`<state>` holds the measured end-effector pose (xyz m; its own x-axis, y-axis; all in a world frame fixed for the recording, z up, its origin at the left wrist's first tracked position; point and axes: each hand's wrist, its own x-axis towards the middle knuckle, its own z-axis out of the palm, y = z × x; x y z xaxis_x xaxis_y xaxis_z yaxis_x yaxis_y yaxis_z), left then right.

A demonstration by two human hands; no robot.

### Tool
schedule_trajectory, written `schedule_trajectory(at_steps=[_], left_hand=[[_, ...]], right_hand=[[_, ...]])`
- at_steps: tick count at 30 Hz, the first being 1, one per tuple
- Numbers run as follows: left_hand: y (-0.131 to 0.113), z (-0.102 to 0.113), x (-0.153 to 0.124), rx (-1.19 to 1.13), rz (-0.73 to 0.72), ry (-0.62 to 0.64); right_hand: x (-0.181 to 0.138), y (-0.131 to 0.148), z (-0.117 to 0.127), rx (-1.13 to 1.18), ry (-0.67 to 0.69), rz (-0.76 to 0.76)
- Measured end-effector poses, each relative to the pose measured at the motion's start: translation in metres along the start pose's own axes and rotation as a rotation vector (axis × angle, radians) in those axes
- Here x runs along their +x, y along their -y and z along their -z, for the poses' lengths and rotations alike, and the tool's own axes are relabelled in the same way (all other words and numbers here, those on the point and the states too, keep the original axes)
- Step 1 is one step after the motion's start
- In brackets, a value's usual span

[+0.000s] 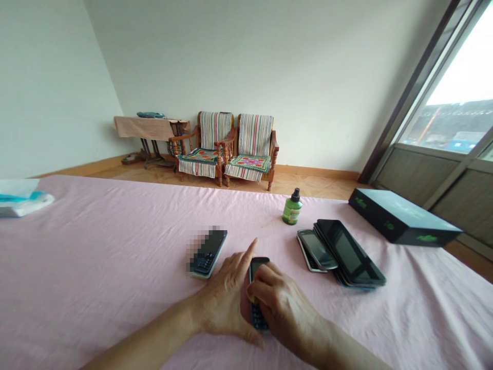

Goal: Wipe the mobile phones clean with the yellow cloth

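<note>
A dark keypad phone [259, 317] lies on the pink cloth in front of me, its screen end pointing away. Along its left side rests my left hand [227, 290], thumb and index finger stretched apart, the thumb reaching round the near end. My right hand [283, 303] is over the phone with its fingers curled together against the phone's face. Whatever may be pinched in those fingers is hidden. Left of my hands lies a second keypad phone [210, 257], partly blurred out by pixel blocks.
At right, a silver phone [318, 249] leans against a stack of dark devices [352, 257]. Behind them stand a green bottle [292, 209] with a black cap and a black box [400, 216]. A white and blue packet [23, 200] lies far left. Two chairs [252, 149] stand beyond the pink cloth [115, 246].
</note>
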<state>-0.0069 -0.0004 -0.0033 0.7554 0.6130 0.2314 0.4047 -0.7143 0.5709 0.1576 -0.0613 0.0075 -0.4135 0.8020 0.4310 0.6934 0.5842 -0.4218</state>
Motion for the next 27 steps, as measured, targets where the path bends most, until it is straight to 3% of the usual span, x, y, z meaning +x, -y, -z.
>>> schedule_trajectory(at_steps=[7,13,18,27], left_hand=[[0.006,-0.005,0.000,0.009,-0.034,-0.019],[0.002,-0.001,-0.002,0.039,0.047,0.029],[0.003,0.003,-0.002,0.081,0.028,0.119],[0.009,0.002,-0.003,0.099,-0.001,0.107]], right_hand=[[-0.027,0.011,-0.006,0.030,0.006,-0.021],[-0.054,-0.007,-0.010,0.187,-0.142,-0.109],[-0.050,-0.019,-0.008,0.221,-0.250,-0.279],[-0.046,-0.014,-0.006,0.213,-0.263,-0.274]])
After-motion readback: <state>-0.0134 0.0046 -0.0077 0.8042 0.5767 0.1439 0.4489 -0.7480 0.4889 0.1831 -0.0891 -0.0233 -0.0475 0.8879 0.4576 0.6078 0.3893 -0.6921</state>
